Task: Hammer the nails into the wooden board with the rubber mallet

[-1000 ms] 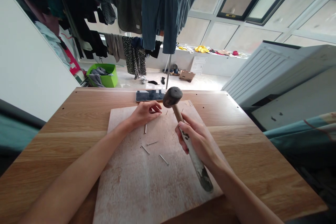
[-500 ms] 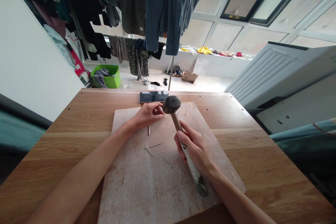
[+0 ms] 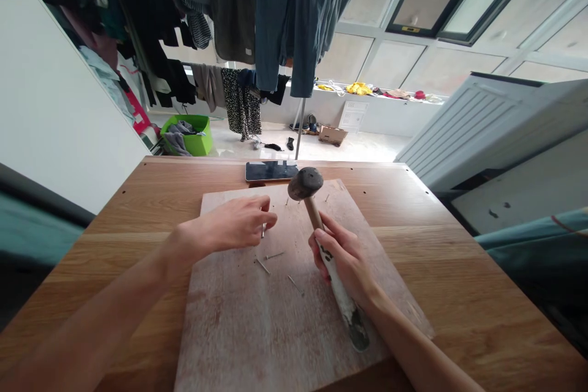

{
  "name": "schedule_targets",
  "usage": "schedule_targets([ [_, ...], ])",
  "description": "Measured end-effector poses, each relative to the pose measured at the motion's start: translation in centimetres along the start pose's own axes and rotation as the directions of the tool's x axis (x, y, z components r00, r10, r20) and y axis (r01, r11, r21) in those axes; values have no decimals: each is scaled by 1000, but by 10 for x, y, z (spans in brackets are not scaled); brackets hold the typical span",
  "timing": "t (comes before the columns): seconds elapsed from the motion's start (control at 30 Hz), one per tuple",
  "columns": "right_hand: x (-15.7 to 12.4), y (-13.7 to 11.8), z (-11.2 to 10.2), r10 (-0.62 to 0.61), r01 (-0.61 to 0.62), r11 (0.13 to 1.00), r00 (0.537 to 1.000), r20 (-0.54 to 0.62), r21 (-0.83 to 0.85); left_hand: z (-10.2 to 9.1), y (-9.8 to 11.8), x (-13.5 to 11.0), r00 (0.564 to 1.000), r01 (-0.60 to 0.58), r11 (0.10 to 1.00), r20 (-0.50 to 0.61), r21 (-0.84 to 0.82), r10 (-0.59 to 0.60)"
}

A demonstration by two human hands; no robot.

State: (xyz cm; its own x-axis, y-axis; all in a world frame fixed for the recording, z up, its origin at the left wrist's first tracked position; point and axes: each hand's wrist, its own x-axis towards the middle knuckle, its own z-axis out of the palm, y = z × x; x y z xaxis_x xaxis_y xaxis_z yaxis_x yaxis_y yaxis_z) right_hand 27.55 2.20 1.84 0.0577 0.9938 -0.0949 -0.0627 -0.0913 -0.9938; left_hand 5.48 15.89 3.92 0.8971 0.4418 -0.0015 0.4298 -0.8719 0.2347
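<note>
My right hand point(image 3: 342, 254) grips a mallet point(image 3: 337, 288) by its worn, white-painted wooden handle. The mallet's dark, rounded head point(image 3: 305, 184) hangs over the far part of a pale wooden board point(image 3: 239, 324). At the left of the board, my left hand point(image 3: 245, 220) is closed, its fingers curled around a nail point(image 3: 263, 231) whose lower end shows beneath them. Loose nails lie nearer me: one nail point(image 3: 263, 266), a second nail point(image 3: 274, 255) and a third nail point(image 3: 295, 285). Thin upright nails stand by the mallet head, one nail point(image 3: 327, 198) to its right.
The board rests on a wood-grain table point(image 3: 404, 245). Behind it lies a phone point(image 3: 271, 170). Beyond the table are a green basket point(image 3: 198, 135) with cloth in it, hanging clothes point(image 3: 271, 18), a cardboard box point(image 3: 332, 135) and a white ribbed cabinet point(image 3: 468, 122).
My left hand has moved from the far upright nails back left and nearer, onto the nail that lay uncovered before. The mallet has shifted slightly right and a standing nail is now uncovered.
</note>
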Motion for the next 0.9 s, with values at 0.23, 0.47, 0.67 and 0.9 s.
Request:
schedule_targets([
  [0.23,-2,-1,0,-45,44,999,998,-43,-7,3,6,13,999,45,997,1,55,-45],
  [0.47,-2,-2,1,-34,35,999,999,-29,13,16,-11,9,990,83,989,-104,-119,-96],
  [0.67,-2,-1,1,-26,26,1000,1000,-10,-2,12,30,16,999,-10,967,-31,253,18],
  [0.9,-3,1,-1,-14,14,1000,1000,-25,2,22,8,23,974,12,999,-226,-32,-19],
])
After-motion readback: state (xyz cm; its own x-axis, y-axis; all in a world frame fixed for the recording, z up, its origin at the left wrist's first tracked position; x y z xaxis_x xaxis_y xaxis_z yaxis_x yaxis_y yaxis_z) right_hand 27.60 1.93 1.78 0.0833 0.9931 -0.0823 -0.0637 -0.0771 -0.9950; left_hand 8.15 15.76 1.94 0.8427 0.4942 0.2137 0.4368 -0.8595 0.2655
